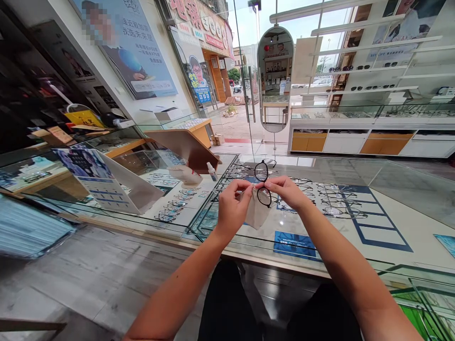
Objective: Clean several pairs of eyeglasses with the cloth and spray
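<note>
Round dark-framed eyeglasses (261,171) are held up on end over the glass counter, one lens above the other. My right hand (288,192) pinches them near the bridge from the right. On the other side, my left hand (232,204) is closed on a pale grey cleaning cloth (257,214), which hangs down behind the lower lens. The left fingertips meet the frame near its middle; how much of the cloth touches the lens I cannot make out. Below and behind the hands, several rows of eyeglass frames (334,201) lie in the display case.
A small white spray bottle (212,172) stands on the counter to the left, beside a white rounded object (185,175). Farther left is a desk calendar (99,182). A blue card (295,245) lies near the front edge. An oval mirror (276,78) stands beyond the counter.
</note>
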Available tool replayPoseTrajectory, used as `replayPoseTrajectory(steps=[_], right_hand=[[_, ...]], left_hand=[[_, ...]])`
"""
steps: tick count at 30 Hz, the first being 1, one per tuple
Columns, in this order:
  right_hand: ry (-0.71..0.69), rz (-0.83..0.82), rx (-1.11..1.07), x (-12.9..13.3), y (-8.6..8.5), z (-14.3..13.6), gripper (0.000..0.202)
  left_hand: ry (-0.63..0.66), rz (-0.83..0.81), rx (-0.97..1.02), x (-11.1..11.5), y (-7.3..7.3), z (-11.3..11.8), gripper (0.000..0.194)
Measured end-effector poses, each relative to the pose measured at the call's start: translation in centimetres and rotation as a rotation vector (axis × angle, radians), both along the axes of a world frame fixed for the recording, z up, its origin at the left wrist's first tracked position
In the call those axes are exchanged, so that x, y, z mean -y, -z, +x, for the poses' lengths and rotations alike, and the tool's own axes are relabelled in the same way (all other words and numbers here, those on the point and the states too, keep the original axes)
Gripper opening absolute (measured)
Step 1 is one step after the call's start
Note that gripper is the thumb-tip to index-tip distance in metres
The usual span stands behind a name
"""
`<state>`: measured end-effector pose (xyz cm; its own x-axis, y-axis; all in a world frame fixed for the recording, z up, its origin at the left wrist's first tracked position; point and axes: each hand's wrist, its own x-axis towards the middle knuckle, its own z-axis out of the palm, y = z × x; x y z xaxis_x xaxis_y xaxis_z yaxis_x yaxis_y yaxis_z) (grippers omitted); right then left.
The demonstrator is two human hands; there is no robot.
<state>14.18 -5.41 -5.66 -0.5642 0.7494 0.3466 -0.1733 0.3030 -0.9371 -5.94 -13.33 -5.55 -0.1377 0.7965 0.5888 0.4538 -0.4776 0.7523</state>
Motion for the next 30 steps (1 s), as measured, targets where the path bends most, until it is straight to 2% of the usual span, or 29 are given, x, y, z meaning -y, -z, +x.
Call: replayPoseTrajectory(steps=[6, 11, 15, 20, 26, 30], right_hand=[[-0.039, 0.029, 0.009, 0.1, -0.1, 0.0, 0.042], [0.010, 0.063, 0.021, 0.3, -0.3, -0.1, 0.046], [0.048, 0.022, -0.016, 0.0, 0.0, 0.0, 0.044], [0.048, -0.051, -0.086, -0.4, 0.4, 0.3, 0.038], [0.074, -0.129, -0.200, -0.6, 0.3, 0.1, 0.038], [0.143, -0.222, -0.303, -1.2, 0.3, 0.2, 0.038]], left_hand=[[-0.079, 0.020, -0.002, 0.2, 0.1, 0.4, 0.023], [-0.098, 0.005, 0.022, 0.3, 0.0, 0.9, 0.020], [-0.015, -0.087, 0.109, -0.2, -0.1, 0.3, 0.025], [0.184, -0.259, 0.120, -0.4, -0.4, -0.7, 0.038], [0.194, -0.276, 0.153, -0.2, -0.7, -1.2, 0.045], [0.245, -0.337, 0.225, -0.4, -0.6, -1.9, 0.052]])
